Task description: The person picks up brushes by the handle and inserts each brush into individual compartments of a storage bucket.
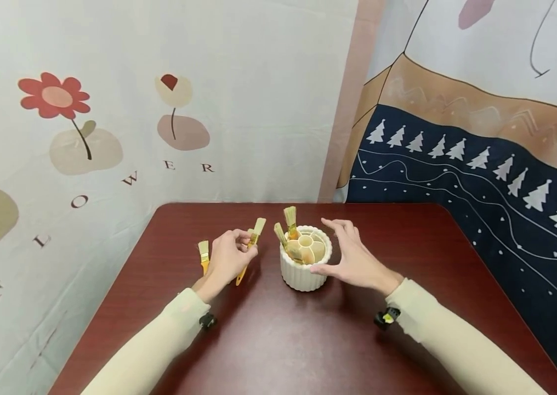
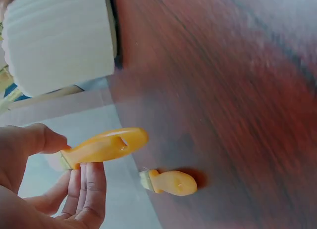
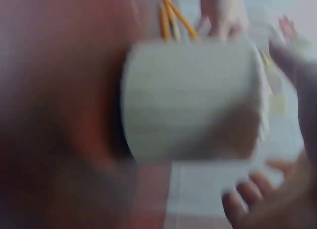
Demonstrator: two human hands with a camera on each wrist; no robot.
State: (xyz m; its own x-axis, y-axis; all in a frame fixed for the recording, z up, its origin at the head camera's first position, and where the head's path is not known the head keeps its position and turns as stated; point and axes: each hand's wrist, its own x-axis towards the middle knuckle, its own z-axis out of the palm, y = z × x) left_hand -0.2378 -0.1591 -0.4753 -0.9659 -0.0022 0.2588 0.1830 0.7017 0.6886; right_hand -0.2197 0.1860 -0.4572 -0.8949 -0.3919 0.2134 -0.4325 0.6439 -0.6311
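Observation:
My left hand (image 1: 231, 253) pinches a flat paintbrush (image 1: 259, 227) with pale bristles upward and an orange handle (image 2: 109, 145) pointing down. A white ribbed brush holder (image 1: 304, 277), its top divided into petal-like compartments, stands to the right of this hand. Several paintbrushes (image 1: 290, 216) stand in its left compartments, bristles up. Around the holder's right side my right hand (image 1: 357, 260) is spread, thumb at the near rim and fingers beyond; whether it touches is unclear. In the right wrist view, the holder (image 3: 193, 100) is blurred.
Left of the left hand lies another paintbrush (image 1: 203, 251), partly hidden by it; an orange handle (image 2: 176, 183) shows on the table in the left wrist view. The dark red table (image 1: 283, 340) meets printed curtains (image 1: 259, 109) at the back.

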